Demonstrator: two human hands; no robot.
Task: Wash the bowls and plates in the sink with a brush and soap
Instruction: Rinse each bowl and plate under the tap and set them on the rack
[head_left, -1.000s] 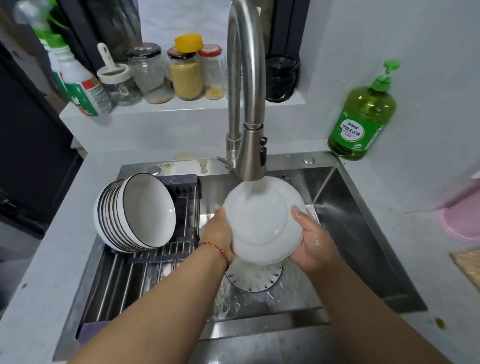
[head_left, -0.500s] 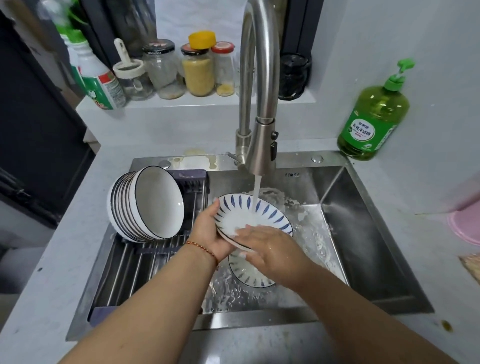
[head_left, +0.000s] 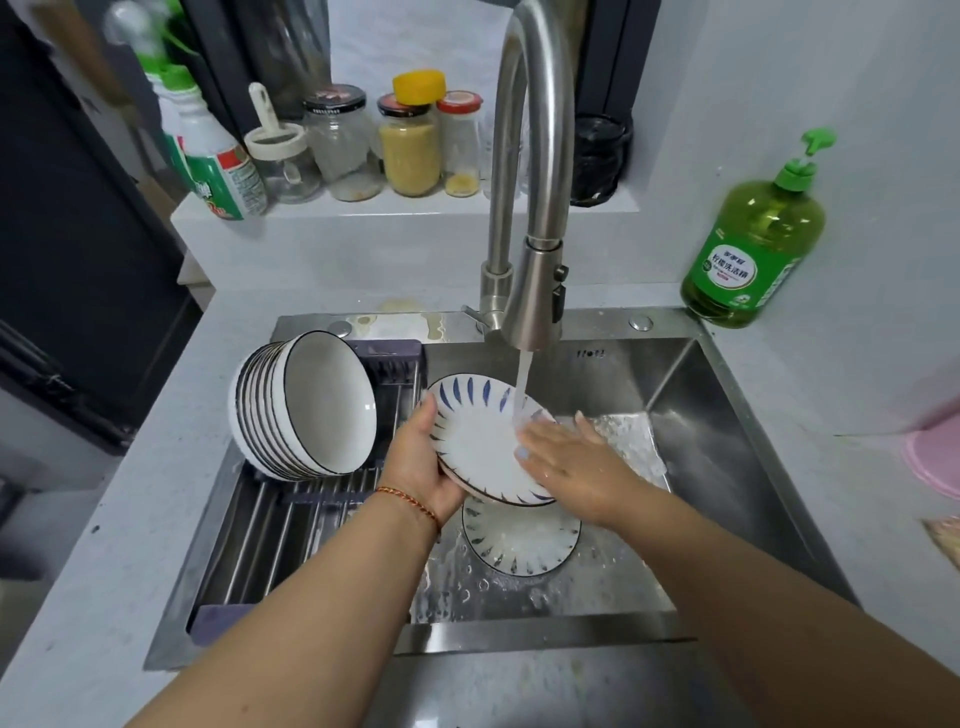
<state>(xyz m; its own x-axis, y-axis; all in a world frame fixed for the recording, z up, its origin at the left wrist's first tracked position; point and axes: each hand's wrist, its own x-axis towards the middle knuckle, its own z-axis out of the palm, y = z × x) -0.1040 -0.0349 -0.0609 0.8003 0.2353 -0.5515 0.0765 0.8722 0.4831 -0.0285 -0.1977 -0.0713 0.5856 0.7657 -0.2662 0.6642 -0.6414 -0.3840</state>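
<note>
A white plate with blue dashes around its rim (head_left: 470, 421) is held tilted over the sink (head_left: 727, 457), directly under the water stream (head_left: 522, 387) running from the steel faucet (head_left: 532, 218). The left hand (head_left: 418, 467) grips the plate at its 8 o'clock edge, thumb on the upper face and fingers curled beneath. The right hand (head_left: 574, 467) lies flat with straight fingers on the plate's face toward its 4 o'clock side, touching the wet surface where the water lands; it holds nothing.

Just below the held plate, at its 6 o'clock, a second plate with the same blue pattern (head_left: 522, 540) lies flat on the sink floor amid foam and water.

At 9 o'clock from the hands, a stack of white bowls with dark rims (head_left: 306, 405) rests on its side on a drying rack (head_left: 270, 525) that spans the left part of the sink, near the left hand but apart from it.

At 2 o'clock from the hands, a green pump bottle of dish soap (head_left: 753, 244) stands upright on the grey surface (head_left: 104, 545) at the sink's far right corner, well apart from both hands. On a ledge behind the faucet stand several jars (head_left: 410, 145) and a spray bottle (head_left: 213, 161).
</note>
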